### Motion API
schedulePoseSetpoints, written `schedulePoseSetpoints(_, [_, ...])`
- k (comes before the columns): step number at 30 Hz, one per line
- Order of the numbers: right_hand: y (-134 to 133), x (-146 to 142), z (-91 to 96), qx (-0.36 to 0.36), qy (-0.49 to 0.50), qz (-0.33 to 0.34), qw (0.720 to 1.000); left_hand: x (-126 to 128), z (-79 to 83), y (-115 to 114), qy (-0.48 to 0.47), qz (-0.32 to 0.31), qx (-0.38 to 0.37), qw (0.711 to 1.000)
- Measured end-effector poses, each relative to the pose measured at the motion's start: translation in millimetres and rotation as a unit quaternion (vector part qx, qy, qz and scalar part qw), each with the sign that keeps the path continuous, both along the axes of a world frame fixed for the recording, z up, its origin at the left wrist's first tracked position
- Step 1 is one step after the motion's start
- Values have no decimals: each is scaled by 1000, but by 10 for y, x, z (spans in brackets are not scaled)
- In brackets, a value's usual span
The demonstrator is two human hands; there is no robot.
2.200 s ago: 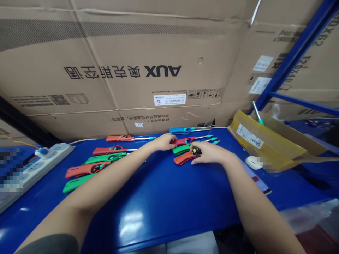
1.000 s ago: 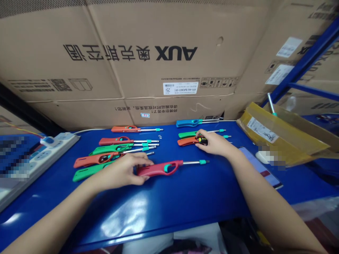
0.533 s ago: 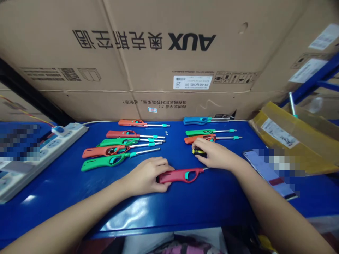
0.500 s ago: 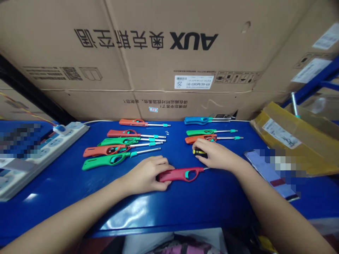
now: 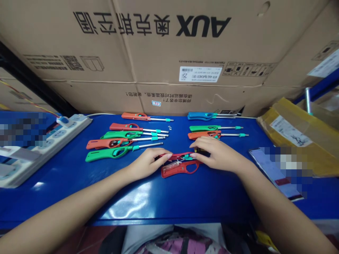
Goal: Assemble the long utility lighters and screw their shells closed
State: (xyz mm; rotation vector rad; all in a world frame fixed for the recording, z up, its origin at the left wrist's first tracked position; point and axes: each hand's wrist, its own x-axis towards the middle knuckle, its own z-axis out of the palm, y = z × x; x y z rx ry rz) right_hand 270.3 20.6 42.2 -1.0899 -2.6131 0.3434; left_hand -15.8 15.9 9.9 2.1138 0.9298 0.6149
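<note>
A red stick lighter lies on the blue table just in front of me, split open along its handle. Its lower half rests on the table with the inner parts showing. The upper red shell is raised a little above it. My left hand pinches the shell's left end. My right hand pinches the right end, and a dark bit of the small screwdriver shows under its fingers.
Several red and green lighters lie in a row at the left. A blue, a green and an orange lighter lie behind my right hand. A power strip lies left, a phone and a taped carton right, and big cardboard boxes behind.
My left hand drew the red lighter from the right group to the table's front. My right hand came onto it with the screwdriver. The handle now stands parted into two halves.
</note>
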Motion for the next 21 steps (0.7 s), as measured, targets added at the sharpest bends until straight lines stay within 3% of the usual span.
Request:
schedulePoseSetpoints(6, [-12, -124, -117, -1, -5, 36, 999, 25, 2, -19, -12, 12, -29, 999])
schedulePoseSetpoints(10, [-51, -126, -92, -15, 11, 61, 998, 33, 17, -28, -15, 0, -23, 1000])
schedulePoseSetpoints(15, [-47, -110, -81, 33, -3, 64, 997, 27, 16, -30, -21, -27, -14, 999])
schedulePoseSetpoints(21, [-4, -116, -158, 41, -11, 78, 996, 34, -18, -27, -19, -43, 21, 999])
